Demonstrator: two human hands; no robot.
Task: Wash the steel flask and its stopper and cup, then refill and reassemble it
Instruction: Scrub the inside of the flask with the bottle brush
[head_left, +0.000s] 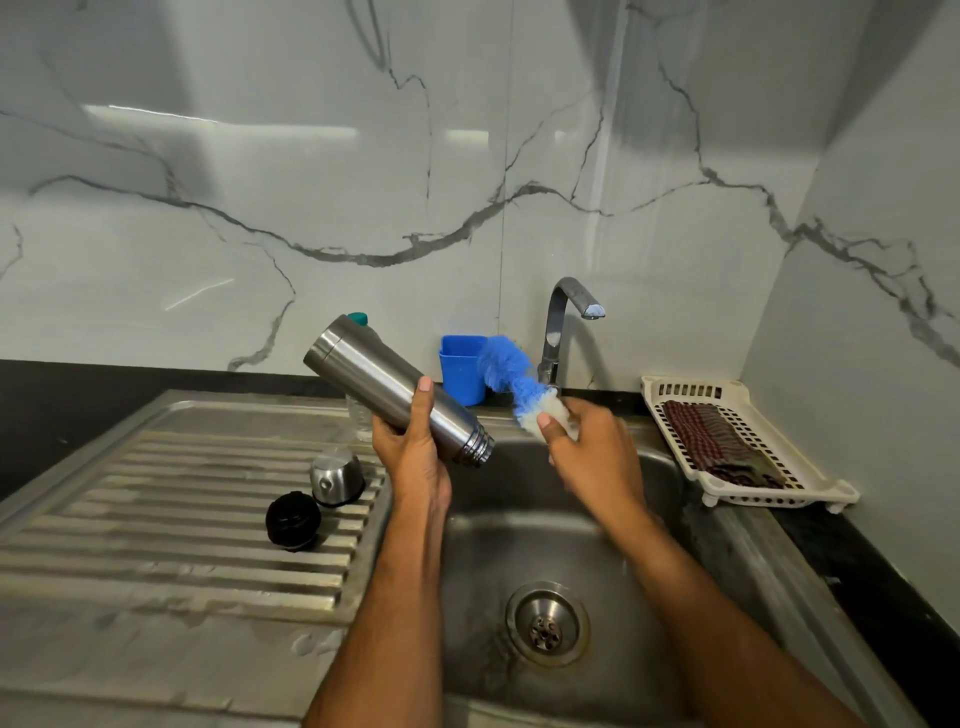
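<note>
The steel flask is held over the sink, above the basin's left rim, gripped round its lower body by the left hand, thumb laid across the near side. Its long axis is tilted: the closed base is raised up and to the left, away from the sink, and the open threaded mouth is pointed down and to the right, toward the middle of the basin. A bottle brush with blue and white bristles is pinched by the right hand low on the bristles; its handle cannot be seen. The brush is kept just right of the flask mouth, apart from it, with its blue head slanting up toward the tap, from which no water is seen running.

The coming move is judged to turn on this gap: the mouth already faces the right hand, which is the nearer one to it, but the brush head points away from the opening and would need turning before it could be fed in along the flask's axis.

On the ribbed drainer left of the sink, the steel cup is stood upside down, and the black stopper is lying just in front of it, seemingly touching it
</note>
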